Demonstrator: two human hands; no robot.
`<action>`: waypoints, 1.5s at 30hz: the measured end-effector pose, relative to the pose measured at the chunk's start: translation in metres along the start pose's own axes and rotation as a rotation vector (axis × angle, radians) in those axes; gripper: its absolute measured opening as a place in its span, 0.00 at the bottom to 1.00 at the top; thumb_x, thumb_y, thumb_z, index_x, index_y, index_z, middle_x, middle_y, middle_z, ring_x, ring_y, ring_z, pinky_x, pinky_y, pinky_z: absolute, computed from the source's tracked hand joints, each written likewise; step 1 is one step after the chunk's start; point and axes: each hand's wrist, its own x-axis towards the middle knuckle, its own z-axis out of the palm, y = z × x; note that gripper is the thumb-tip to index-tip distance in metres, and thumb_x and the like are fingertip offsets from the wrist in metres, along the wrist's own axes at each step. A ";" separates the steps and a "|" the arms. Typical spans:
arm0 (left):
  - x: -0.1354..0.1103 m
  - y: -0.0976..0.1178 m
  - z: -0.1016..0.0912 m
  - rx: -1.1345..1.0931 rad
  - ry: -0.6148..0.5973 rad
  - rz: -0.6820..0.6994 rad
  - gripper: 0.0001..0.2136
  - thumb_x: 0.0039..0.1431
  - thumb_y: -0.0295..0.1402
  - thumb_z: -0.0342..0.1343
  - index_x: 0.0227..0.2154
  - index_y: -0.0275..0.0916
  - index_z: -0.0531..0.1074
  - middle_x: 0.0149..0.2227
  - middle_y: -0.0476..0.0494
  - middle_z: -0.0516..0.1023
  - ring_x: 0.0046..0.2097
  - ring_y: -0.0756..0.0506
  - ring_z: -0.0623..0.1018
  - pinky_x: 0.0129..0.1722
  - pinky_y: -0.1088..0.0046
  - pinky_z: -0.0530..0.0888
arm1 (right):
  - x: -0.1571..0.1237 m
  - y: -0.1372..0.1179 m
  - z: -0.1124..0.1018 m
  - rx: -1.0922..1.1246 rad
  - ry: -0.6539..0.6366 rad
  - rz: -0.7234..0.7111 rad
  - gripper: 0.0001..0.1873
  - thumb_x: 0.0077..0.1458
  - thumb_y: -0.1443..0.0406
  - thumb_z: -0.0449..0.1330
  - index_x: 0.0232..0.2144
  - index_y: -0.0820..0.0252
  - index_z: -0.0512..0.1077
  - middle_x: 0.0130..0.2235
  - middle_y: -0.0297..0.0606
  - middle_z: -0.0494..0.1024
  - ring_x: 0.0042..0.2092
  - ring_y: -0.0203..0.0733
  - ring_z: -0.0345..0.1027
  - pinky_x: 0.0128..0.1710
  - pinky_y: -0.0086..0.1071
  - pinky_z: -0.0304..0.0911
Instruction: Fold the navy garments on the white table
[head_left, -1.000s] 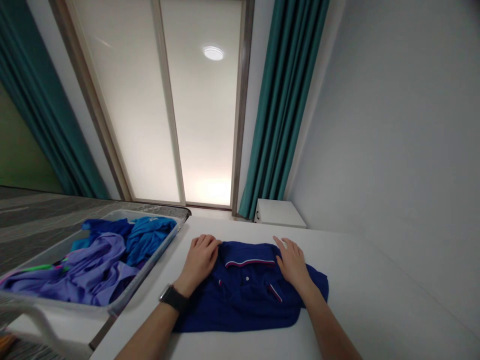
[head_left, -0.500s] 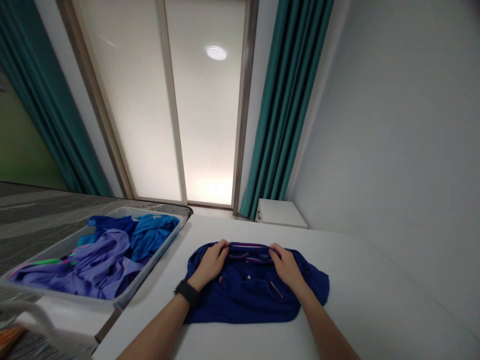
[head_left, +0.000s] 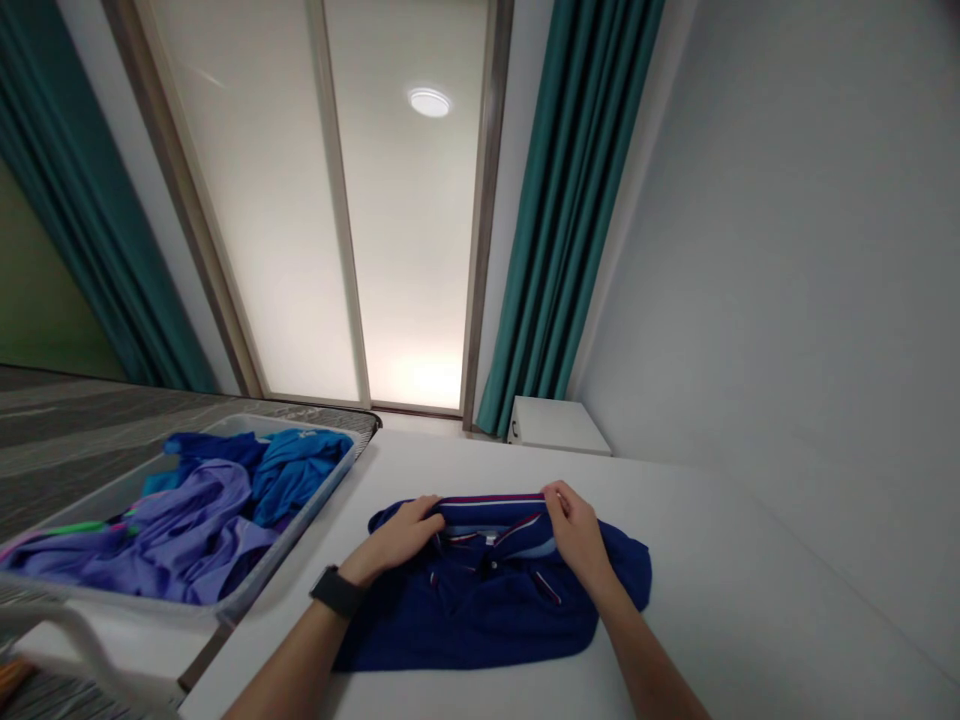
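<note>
A navy blue polo shirt (head_left: pixel 480 620) lies on the white table (head_left: pixel 720 580), its striped collar (head_left: pixel 491 498) on the far side. My left hand (head_left: pixel 405 533) grips the left end of the collar, fingers closed on the cloth. At the collar's right end, my right hand (head_left: pixel 574 525) pinches the fabric between thumb and fingers. Between the hands the collar is stretched straight, and the neck opening with a small white label (head_left: pixel 490 538) shows below it. A dark watch (head_left: pixel 338 591) is on my left wrist.
Left of the table stands a clear plastic bin (head_left: pixel 225 608) with purple and blue clothes (head_left: pixel 202 525) in it. Beyond the table are a small white cabinet (head_left: pixel 559 425), a teal curtain (head_left: pixel 555 250) and frosted sliding doors (head_left: pixel 412 250). A wall rises on the right.
The collar has been lifted and pulled taut, showing the neck opening and label. My left hand has shifted left and slightly nearer, and the shirt's lower left edge has spread toward me.
</note>
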 end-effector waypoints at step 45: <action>-0.006 -0.015 0.003 0.645 -0.198 0.241 0.23 0.50 0.29 0.55 0.52 0.46 0.72 0.59 0.39 0.68 0.62 0.36 0.65 0.65 0.49 0.48 | -0.041 -0.004 -0.056 -0.834 -0.459 -0.324 0.12 0.53 0.75 0.53 0.37 0.57 0.69 0.33 0.37 0.79 0.36 0.44 0.72 0.42 0.37 0.53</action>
